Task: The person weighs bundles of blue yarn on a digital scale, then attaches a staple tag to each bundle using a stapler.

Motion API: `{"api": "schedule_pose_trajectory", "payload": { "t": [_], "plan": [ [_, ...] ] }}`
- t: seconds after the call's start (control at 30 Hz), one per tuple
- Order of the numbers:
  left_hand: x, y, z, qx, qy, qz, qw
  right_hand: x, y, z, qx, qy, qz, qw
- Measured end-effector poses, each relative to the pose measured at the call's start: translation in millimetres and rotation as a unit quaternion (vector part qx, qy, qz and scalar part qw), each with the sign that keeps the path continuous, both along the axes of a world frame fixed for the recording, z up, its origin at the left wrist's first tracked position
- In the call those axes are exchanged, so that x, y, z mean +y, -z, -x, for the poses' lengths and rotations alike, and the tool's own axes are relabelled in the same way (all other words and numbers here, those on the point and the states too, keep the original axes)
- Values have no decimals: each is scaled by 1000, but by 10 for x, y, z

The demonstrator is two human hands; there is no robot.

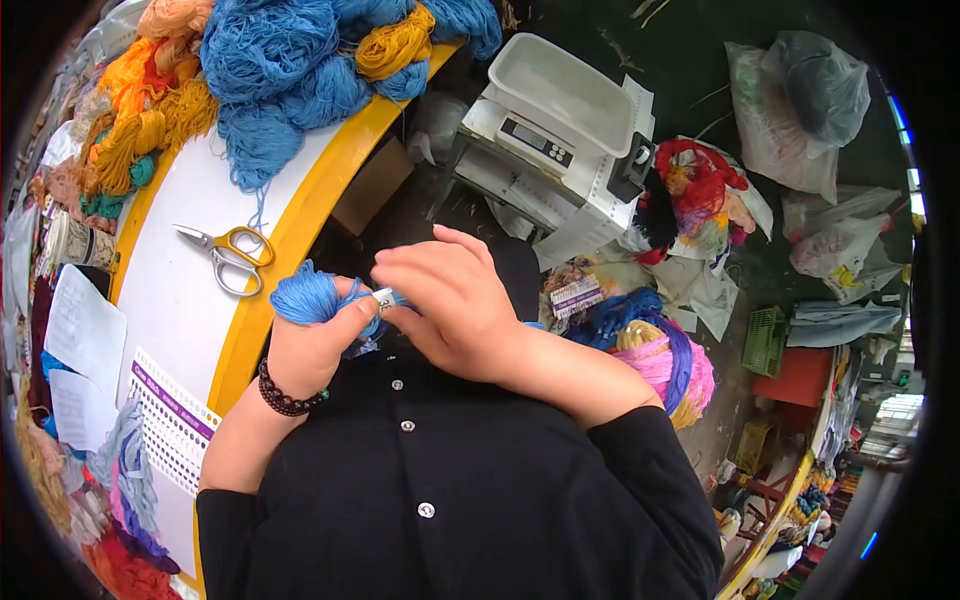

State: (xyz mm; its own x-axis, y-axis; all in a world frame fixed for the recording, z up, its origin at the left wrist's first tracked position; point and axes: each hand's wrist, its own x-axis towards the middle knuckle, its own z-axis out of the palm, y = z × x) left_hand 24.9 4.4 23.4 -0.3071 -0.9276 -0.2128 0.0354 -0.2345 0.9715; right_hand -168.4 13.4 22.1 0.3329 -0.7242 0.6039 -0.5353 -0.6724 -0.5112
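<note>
My left hand (318,335), with a dark beaded bracelet at the wrist, is closed round a bundle of light blue yarn (303,295). A small white band (384,298) circles the yarn beside my left thumb. Close against it on the right, my right hand (450,300) has its fingers stretched out and its thumb near the band. Some blue yarn shows between the hands, and a bit more appears past the right wrist; the part behind the right palm is hidden.
Scissors (232,258) lie on the white, yellow-edged table (275,290), with a printed card (170,420) nearer me. Blue yarn heaps (270,60) cover its far end. Ahead stands a scale (560,100). Bagged yarn (695,200) and a pink bundle (665,365) are at the right.
</note>
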Motion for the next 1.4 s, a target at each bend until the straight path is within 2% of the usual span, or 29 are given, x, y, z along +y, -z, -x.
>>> {"api": "schedule_pose_trajectory", "payload": {
  "t": [0.07,0.13,0.17,0.23,0.27,0.3,0.33,0.4,0.43,0.47,0.5,0.53,0.57,0.6,0.63,0.67,0.7,0.77,0.87,1.0,1.03,1.1,1.13,1.2,1.23,1.27,1.3,1.33,1.4],
  "plan": [
    [14,-12,-17,20,-2,-13,1000,-8,-15,-12,53,5,57,997],
    [5,-16,-55,1,19,33,999,-38,-72,-35,47,2,52,998],
    [3,-17,-75,1,19,33,999,-34,-104,-28,40,-37,-27,998],
    [5,-24,-109,-26,67,144,987,-48,-115,-7,13,-116,-173,978],
    [6,-67,-122,-26,69,143,987,-86,-205,30,-2,-158,-330,931],
    [8,-139,-139,-62,101,199,973,-106,-291,58,-17,-195,-478,856],
    [19,-175,-151,-97,133,254,953,-83,-122,55,-160,-262,-605,734],
    [30,-174,-157,-80,131,261,953,-40,-26,67,-290,-371,-726,502],
    [12,-170,-182,-95,130,288,944,-36,-50,107,-283,-369,-763,449],
    [-9,-165,-207,-110,130,316,933,-37,-117,162,-212,-318,-764,519],
    [-24,-93,-220,-44,113,283,951,-45,-205,218,-138,-263,-756,583],
    [-24,-59,-239,-26,79,241,967,-52,-175,300,-81,-220,-683,692],
    [-29,-25,-262,-8,47,197,979,-72,-123,437,-13,-181,-478,860],
    [-84,35,-316,2,50,149,988,-79,-147,589,18,-71,-477,876],
    [-125,102,-361,9,32,99,994,-65,-103,793,2,-22,-476,879],
    [-179,111,-428,0,74,58,996,-14,-109,977,-31,1,-405,914],
    [-237,125,-502,-9,114,17,993,93,-179,1151,-85,88,-472,873],
    [-345,230,-627,-19,181,4,983,309,-137,1466,-129,187,-380,897],
    [-483,246,-739,-19,243,-5,970,718,-154,1817,-99,341,-249,901],
    [-540,322,-844,-23,254,-9,967,1301,-1,2138,-280,478,-226,801],
    [-541,344,-879,-27,255,-5,967,1455,201,2321,-295,499,-199,790],
    [-531,499,-975,-66,235,4,970,1749,473,2518,-265,549,-194,769],
    [-519,570,-997,-88,233,1,968,1880,721,2648,-232,558,-178,777],
    [-471,661,-958,-112,206,36,971,2169,1283,2953,-166,577,-259,757],
    [-438,679,-907,-116,182,34,976,2168,1331,2888,129,621,-282,720],
    [-397,574,-829,-140,145,-10,979,2092,1334,2753,188,588,-342,709],
    [-377,561,-778,-81,120,-22,989,2011,1327,2617,238,539,-317,743],
    [-374,552,-752,-23,94,-34,995,1761,1177,2390,205,481,-283,804],
    [-389,529,-697,83,98,-33,991,1213,864,1817,96,369,-251,889]
  ]
}}
